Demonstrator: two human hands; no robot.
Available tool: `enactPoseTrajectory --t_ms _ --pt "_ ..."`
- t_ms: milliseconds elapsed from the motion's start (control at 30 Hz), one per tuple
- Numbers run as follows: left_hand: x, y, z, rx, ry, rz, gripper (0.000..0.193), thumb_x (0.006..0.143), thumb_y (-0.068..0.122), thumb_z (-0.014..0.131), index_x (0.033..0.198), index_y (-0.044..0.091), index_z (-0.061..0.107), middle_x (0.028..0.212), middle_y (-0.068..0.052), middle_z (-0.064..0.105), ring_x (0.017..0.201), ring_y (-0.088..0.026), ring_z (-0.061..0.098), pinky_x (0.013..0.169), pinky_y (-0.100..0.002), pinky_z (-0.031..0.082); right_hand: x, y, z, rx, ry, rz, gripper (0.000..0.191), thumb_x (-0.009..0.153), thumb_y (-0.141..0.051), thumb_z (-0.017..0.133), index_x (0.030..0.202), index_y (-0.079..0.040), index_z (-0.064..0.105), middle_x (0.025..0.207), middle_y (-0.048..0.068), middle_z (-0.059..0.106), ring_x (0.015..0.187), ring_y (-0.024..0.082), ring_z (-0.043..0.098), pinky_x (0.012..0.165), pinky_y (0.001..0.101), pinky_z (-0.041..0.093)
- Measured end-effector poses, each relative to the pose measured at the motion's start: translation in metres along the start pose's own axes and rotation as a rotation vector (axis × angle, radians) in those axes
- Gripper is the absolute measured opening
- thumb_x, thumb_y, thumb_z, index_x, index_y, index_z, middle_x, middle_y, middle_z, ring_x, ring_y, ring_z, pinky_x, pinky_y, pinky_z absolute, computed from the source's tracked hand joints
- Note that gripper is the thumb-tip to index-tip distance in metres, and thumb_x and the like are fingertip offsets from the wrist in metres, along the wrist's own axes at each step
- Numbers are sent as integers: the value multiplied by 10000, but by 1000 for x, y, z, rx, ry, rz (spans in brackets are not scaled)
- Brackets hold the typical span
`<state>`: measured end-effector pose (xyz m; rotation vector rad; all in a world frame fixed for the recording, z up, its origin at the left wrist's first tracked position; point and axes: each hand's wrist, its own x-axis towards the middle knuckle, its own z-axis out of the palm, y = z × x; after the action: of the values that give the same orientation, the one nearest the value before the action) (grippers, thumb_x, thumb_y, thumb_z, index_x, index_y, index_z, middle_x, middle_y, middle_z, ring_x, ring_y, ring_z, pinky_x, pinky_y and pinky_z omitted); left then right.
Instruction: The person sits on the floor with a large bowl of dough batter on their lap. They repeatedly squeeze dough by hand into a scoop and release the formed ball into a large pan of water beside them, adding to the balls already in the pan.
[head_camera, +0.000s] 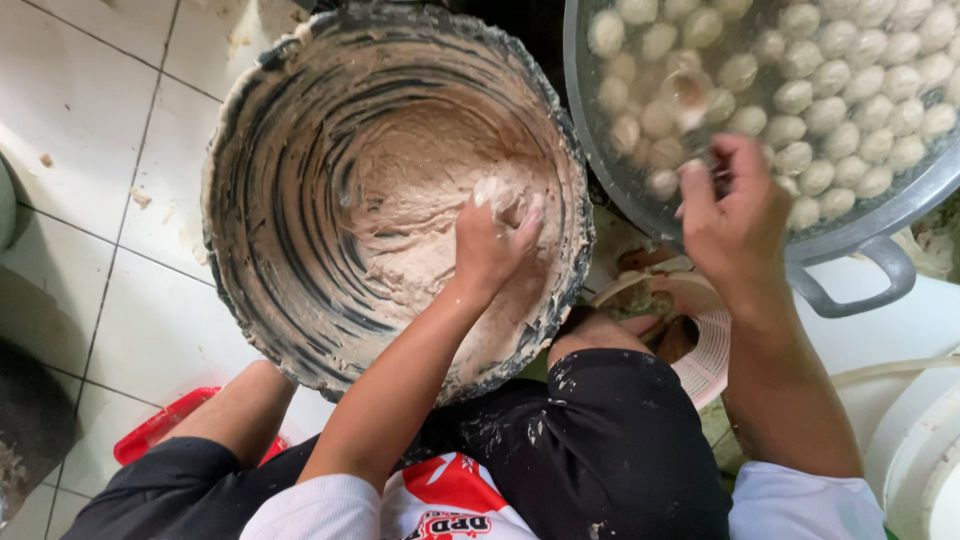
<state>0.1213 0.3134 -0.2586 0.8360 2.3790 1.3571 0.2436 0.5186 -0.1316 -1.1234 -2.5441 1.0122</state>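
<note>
Left hand (490, 245): clenched around a lump of pale meat paste (420, 215), squeezing a rounded knob of it up out of the fist.
Right hand (735, 215): fingers pinched on a small spoon (690, 95), its bowl over the pot of water.
Paste bowl (270, 200): large, dark, smeared all round the wall; the paste lies in its bottom, directly under the left hand.
Metal pot (870, 235): wide, handled, just beyond the right hand; many pale round meatballs (830, 110) float in it.
Pink perforated basket (710, 350): low, between the two forearms, near the knee.
Red tray (150, 435): on the tiled floor (90, 120), well behind the left elbow.
Handling note: judged from the grip, an even squeeze gives a smooth ball; the spoon should cut it off cleanly at the fist and lower it close to the water, not drop it.
</note>
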Motion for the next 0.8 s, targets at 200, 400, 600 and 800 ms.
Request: enactPoseTrajectory --t_ms 200,400,600,800 --pt "5 23 1 -172 89 126 239 828 228 821 929 96 649 771 -126 678 671 -346 705 610 -407 554 -40 -33 11 68 -370 -79 314 980 -145 641 1269 -24 662 893 118 715 643 158 632 599 312 526" --pt "3 23 7 -48 -75 -9 119 765 164 772 864 128 717 809 -151 708 776 -377 713 686 -451 579 -42 -36 22 296 -559 -78 313 1037 -130 593 1323 -10 633 938 50 755 802 95 665 707 275 553" --pt "10 8 1 289 -121 -219 381 766 386 873 798 45 704 927 -193 691 913 -371 668 755 -495 535 -16 -18 15 355 -528 279 428 995 -126 581 1421 -89 584 916 22 709 601 38 541 520 231 462" --pt "-1 -1 6 17 68 -16 333 782 281 841 993 54 721 978 -180 725 887 -361 680 790 -465 570 15 -1 0 17 -68 -120 376 1075 -85 635 1448 -37 631 976 46 713 763 68 597 665 238 497"
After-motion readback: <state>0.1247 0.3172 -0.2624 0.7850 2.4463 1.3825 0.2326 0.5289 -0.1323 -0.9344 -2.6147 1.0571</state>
